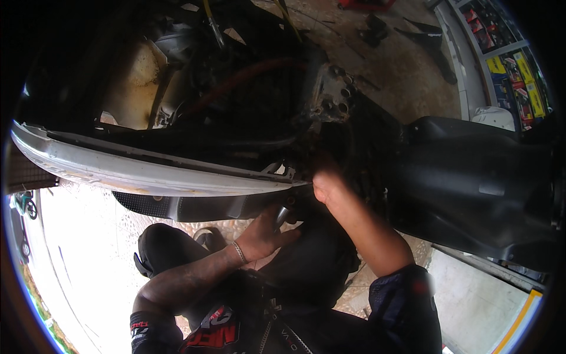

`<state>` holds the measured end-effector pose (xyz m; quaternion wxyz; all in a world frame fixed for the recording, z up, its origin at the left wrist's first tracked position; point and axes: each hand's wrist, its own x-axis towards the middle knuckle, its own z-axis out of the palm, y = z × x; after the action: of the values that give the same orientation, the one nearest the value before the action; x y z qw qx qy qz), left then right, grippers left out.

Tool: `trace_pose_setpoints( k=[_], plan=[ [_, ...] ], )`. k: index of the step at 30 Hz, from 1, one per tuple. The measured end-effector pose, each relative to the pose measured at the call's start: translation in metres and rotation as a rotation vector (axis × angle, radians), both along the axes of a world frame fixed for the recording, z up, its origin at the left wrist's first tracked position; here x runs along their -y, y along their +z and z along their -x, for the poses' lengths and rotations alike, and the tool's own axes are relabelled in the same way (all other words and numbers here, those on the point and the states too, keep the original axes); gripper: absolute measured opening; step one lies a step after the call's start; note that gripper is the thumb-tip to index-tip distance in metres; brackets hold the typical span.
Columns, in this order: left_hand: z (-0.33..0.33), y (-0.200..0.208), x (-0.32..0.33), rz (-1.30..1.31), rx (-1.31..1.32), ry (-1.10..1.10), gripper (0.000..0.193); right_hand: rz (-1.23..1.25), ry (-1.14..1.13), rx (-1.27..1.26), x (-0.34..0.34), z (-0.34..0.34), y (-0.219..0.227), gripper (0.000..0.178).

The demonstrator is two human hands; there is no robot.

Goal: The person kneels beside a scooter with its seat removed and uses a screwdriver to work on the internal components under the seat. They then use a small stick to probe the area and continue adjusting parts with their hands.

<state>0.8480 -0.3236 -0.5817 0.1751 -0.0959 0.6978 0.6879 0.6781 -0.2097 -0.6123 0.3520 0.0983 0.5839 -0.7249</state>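
You had room left of your left hand (263, 232), between black plastic strip (200, 207) and your knee (171, 248). White panel (153, 177) barred way beyond; black cover (471, 183) stood right of your right hand (326, 185).

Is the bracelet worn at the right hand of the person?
No, the bracelet sits just behind the person's left hand.

Bright packages (523, 68) are displayed in a white-framed cabinet (506, 49) at upper right; black parts (433, 44) are scattered on the floor (413, 88) nearby, a red object (377, 3) is cropped at the top edge, and a two-wheeler (29, 206) is seen far left.
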Motion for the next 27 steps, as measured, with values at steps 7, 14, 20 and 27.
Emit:
trace_pose_setpoints(
  k=[7, 14, 20, 27],
  plan=[
    [0.000, -0.001, 0.000, 0.021, 0.036, -0.013, 0.077, 0.001, 0.035, -0.035, 0.000, 0.000, 0.005, 0.021],
    [0.000, -0.003, 0.000, 0.001, 0.036, -0.004, 0.074, -0.028, 0.132, 0.021, -0.003, 0.005, 0.006, 0.025],
    [-0.001, -0.001, -0.001, 0.048, 0.028, -0.021, 0.069, 0.050, -0.018, 0.041, 0.000, 0.001, -0.008, 0.018],
    [0.000, 0.000, -0.001, 0.059, -0.010, -0.024, 0.067, 0.066, 0.018, 0.072, -0.001, 0.002, -0.006, 0.019]
  ],
)
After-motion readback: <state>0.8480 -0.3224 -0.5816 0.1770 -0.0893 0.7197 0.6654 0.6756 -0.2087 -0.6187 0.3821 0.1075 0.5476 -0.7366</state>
